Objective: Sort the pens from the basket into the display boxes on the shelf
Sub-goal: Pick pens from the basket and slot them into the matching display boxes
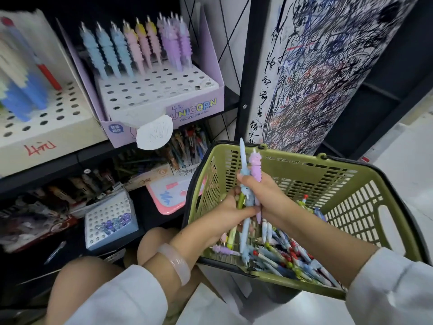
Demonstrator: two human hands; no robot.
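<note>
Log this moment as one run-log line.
stage: picking from green basket | right hand: grips blue pen and purple pen | left hand: holds green pen | unicorn box: mostly open holes

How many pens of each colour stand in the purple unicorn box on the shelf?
In the unicorn box:
Blue pens: 3
Pink pens: 3
Purple pens: about 3, bunched and partly overlapping
Total: about 9
</note>
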